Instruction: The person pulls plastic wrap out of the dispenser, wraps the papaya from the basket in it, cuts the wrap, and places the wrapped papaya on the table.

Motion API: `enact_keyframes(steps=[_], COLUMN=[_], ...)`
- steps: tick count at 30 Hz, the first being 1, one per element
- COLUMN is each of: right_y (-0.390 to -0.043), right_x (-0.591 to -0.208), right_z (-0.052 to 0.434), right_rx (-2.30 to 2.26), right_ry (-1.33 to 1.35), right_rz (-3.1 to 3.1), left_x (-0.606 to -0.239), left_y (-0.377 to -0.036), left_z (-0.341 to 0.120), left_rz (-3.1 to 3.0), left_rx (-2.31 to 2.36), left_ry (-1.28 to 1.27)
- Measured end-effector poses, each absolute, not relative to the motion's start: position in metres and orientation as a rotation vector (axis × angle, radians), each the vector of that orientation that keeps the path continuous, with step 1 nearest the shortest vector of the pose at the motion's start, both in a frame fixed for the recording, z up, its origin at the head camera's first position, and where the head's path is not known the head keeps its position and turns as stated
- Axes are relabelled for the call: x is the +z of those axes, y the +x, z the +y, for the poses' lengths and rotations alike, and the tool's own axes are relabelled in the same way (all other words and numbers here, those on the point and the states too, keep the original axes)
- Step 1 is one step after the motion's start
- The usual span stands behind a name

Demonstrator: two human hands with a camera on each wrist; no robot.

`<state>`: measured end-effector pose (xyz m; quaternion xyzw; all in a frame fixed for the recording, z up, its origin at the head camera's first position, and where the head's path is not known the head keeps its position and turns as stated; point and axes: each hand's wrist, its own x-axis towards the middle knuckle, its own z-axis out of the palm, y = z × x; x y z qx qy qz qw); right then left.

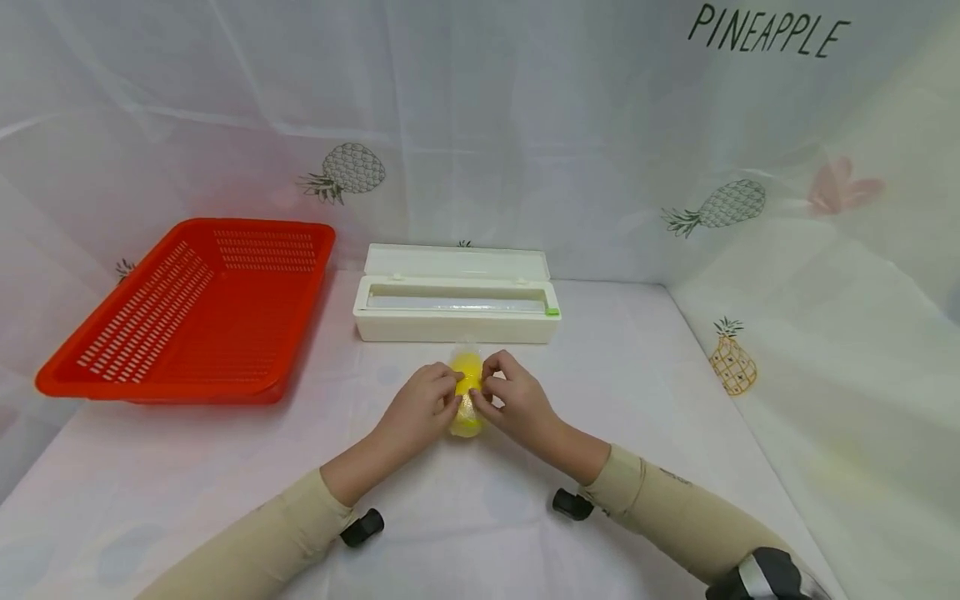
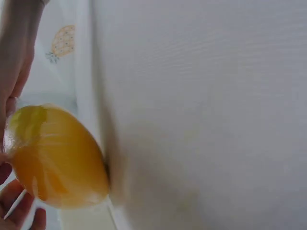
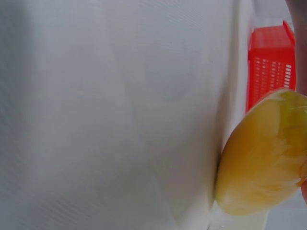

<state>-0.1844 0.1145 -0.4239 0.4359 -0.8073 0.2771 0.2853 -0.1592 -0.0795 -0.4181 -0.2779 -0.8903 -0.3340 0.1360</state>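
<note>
Between both hands, mid-desk (image 1: 675,467), the film-wrapped lemon (image 1: 467,392) is lying with its long axis running 12 to 6. Left hand (image 1: 420,408) at 9 and right hand (image 1: 517,404) at 3 are pinching its wrap, fingers curled, equally near.

You have a table (image 1: 660,417) in front of you, covered with a pale, faintly patterned cloth that also rises as a backdrop behind it and to your right. At the far left of the table sits a red perforated plastic basket (image 1: 195,312), wide and shallow. Just to its right, near the back edge, lies a white cling-film dispenser box (image 1: 456,321) with its lid tipped open and a small green tab at its right end. Directly in front of that box, near the middle of the table, a yellow lemon-shaped fruit wrapped in clear film (image 1: 467,396) rests on the cloth.
</note>
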Motion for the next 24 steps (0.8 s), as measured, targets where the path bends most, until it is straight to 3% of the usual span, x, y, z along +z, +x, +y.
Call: enact_keyframes(steps=[6,12,17,24], right_y=[-0.186,-0.195,-0.206,-0.219], right_x=[-0.426,-0.426,-0.431,-0.435], right_z=[0.114,0.117,0.123,0.129], right_rx=[0.934,1.284,1.337,1.349], right_ry=[1.101,0.838,0.663,0.628], right_rz=[-2.295,-2.575,-2.768,-2.974], left_x=[-0.427,-0.425,-0.426,-0.425], left_y=[-0.160,-0.164,-0.168,-0.177], left_z=[-0.088,-0.092,-0.094,-0.097], left_rz=[-2.622,-2.670,-2.710,-2.839], left_rx=[-1.117,-1.219,-1.275,-1.362], left_ry=[-0.788,-0.783,-0.833,-0.751])
